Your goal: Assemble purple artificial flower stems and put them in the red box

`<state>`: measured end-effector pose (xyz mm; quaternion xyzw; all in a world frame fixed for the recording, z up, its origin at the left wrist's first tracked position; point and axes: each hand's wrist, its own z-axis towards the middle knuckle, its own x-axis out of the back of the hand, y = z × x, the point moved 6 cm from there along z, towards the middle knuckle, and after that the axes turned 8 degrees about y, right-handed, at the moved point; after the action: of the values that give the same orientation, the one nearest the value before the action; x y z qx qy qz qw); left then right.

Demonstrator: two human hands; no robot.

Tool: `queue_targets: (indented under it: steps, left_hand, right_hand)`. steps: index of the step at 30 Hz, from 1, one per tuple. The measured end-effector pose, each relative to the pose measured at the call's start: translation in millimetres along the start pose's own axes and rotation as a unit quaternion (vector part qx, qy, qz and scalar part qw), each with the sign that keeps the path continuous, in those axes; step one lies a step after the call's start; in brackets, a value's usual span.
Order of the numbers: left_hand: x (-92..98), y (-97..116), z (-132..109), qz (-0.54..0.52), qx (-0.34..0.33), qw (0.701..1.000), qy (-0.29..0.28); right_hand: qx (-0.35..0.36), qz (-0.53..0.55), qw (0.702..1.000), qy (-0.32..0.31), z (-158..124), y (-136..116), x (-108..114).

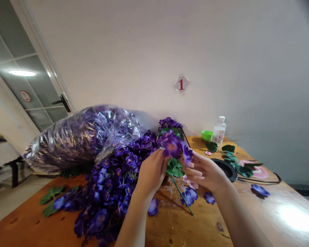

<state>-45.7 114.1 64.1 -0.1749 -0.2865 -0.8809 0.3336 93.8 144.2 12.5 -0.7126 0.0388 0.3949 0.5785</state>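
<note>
A green stem point(181, 195) slants toward the near right. Beyond its near end, the purple flower point(172, 145) sits between the hands: the left hand point(152, 169) grasps its left side; the right hand's point(204, 169) grip on the right-hand petals point(186, 153) is unclear. Farther left, a clear bag point(74, 137) bulges with purple blooms; far centre, a box point(186, 137) holds blooms and leaves.

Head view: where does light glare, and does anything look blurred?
In the head view, white glare washes out part of the brown wooden table; in the same view, glints streak the clear plastic bag, and the hand-held purple flower looks slightly soft.
</note>
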Motion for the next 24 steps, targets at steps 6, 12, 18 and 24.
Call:
queue_targets:
  steps: [6,12,18,24]
  left_hand:
    - [-22.2,5.5,-7.9,-0.273,0.166,0.943,-0.095]
    - [-57.2,24.5,-20.5,-0.339,0.175,0.879,-0.286]
    - [-51.6,29.5,-23.0,-0.351,0.146,0.861,-0.338]
    - [-19.2,3.0,-3.3,-0.254,0.162,0.947,-0.113]
  right_hand:
    - [0.135,-0.261,0.956,0.023,-8.5,-8.8,-5.6]
    - [0.170,-0.151,0.967,0.115,-9.7,-10.7,11.1]
    - [0.130,-0.137,0.981,0.051,-10.2,-8.6,19.4]
    - [0.095,-0.564,0.818,0.058,11.7,0.7,43.8]
